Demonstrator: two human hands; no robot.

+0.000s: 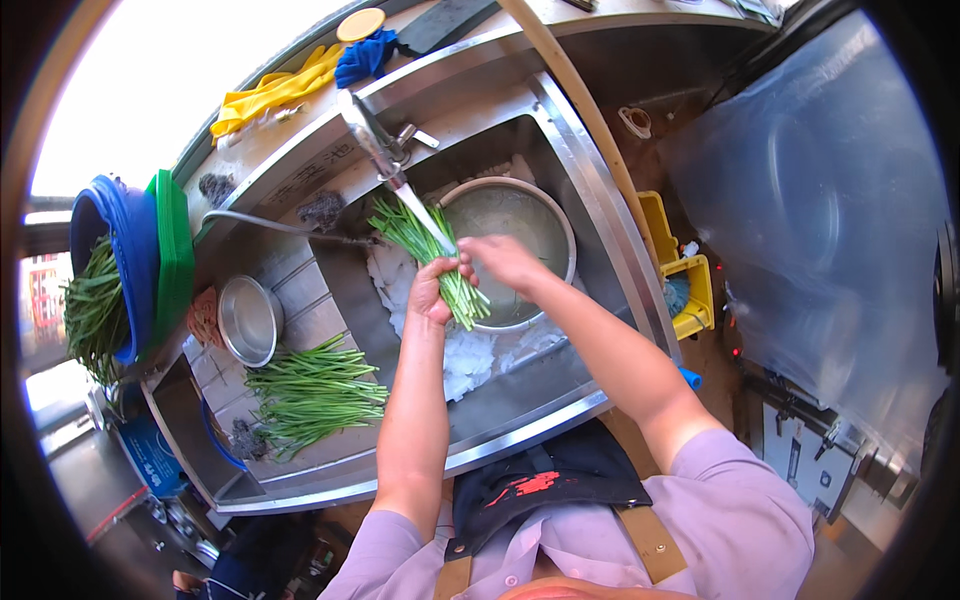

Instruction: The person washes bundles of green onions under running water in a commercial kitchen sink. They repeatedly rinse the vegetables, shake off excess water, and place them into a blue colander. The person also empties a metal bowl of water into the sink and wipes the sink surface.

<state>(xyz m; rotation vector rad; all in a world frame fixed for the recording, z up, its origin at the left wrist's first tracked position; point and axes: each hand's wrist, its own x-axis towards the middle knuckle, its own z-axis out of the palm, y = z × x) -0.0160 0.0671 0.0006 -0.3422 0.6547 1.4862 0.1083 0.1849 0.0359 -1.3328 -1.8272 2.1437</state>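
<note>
My left hand (431, 291) is closed around a bunch of green leafy stalks (405, 231), which look like garlic chives, with the pale cut ends towards me. A stream of water (426, 214) from the metal tap (369, 133) runs onto the bunch. My right hand (504, 262), blurred, has its fingers stretched out at the bunch's right side; whether they touch it is unclear. Below the hands is a round metal basin (566, 225) of water, inside the stainless steel sink (600, 296).
More stalks (319, 397) lie on the left drainboard beside a metal bowl (250, 321). Dark leaves (97, 307) hang from a blue basket (135, 247) at far left. White flaky material (465, 364) lies in the sink. A wooden pole (581, 97) slants across the sink's right side.
</note>
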